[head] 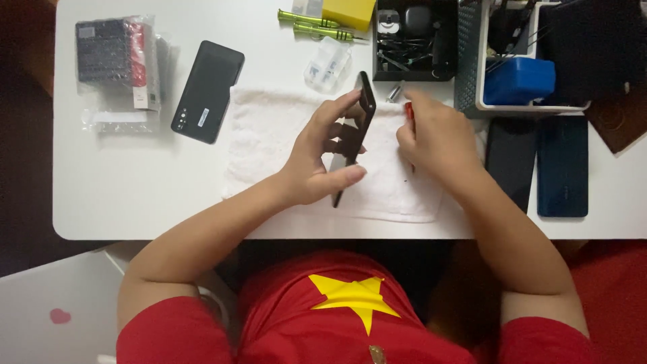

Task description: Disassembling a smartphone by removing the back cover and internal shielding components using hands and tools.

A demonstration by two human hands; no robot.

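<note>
Fingers of the left hand gripped a black smartphone tilted on its edge above a white towel on the worktop. Just right of them, the right hand was closed on a red-handled tool, its tip near the phone's upper end. Left of the fingers lay another black phone face down, and farther left a bagged black part. Beyond them lay green screwdrivers and a small clear bag; to the right lay two dark phones, below a grey tool tray.
</note>
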